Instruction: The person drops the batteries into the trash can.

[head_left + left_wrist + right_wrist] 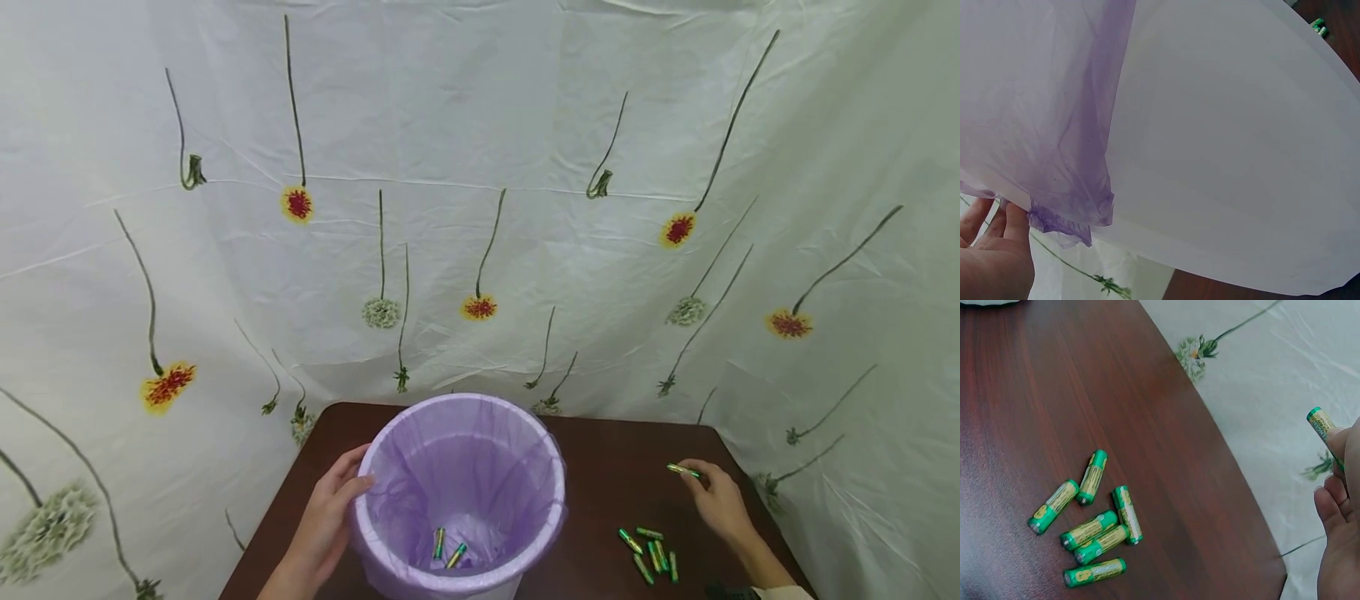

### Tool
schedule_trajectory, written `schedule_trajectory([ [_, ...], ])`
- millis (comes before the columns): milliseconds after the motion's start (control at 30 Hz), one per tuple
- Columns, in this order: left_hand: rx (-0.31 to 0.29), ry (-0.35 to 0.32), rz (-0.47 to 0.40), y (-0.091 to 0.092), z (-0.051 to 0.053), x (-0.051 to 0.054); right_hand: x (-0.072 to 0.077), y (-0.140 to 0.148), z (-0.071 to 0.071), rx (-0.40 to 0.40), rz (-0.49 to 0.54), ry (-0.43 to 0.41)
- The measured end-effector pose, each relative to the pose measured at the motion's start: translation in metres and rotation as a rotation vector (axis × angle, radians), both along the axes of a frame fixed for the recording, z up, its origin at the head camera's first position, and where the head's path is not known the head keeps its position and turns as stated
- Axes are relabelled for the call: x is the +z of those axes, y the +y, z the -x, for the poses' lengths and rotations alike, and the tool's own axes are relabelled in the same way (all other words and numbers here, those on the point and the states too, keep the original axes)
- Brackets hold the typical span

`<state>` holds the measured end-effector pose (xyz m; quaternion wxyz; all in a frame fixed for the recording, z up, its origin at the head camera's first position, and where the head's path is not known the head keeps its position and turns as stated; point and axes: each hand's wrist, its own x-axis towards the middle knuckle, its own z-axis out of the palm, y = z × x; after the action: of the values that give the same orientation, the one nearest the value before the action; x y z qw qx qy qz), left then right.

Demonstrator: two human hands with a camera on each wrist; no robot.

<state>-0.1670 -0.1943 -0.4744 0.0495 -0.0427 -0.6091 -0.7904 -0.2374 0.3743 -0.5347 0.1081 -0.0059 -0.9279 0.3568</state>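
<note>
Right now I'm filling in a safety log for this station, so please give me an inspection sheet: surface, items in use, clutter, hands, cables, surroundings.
Surface: dark brown table, wood-grained.
Items in use: six green-and-gold batteries loose on the table; two more batteries visible inside the lilac-lined bin.
Clutter: nothing seen.
Hands: left hand grips the bin's rim; right hand pinches one battery.
Cables: nothing seen.
Surroundings: pale flower-patterned cloth behind and beside the table.
</note>
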Motion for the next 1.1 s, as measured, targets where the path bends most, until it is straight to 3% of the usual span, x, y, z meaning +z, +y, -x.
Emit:
schedule_trajectory([
  [400,-0.014,0.015,0.0,-0.001,-0.001,-0.002,0.025,-0.02,0.009,0.077,0.008,0.111],
  [567,-0.019,0.027,0.006,-0.002,0.0,-0.002,0.037,-0.033,0.016,0.121,0.031,0.121],
  [900,-0.01,0.026,0.007,-0.001,-0.001,-0.002,0.071,-0.065,0.028,0.188,0.041,0.15],
  [1100,-0.006,0.017,0.005,-0.001,-0.001,-0.001,0.092,-0.087,0.034,0.276,0.089,0.157],
])
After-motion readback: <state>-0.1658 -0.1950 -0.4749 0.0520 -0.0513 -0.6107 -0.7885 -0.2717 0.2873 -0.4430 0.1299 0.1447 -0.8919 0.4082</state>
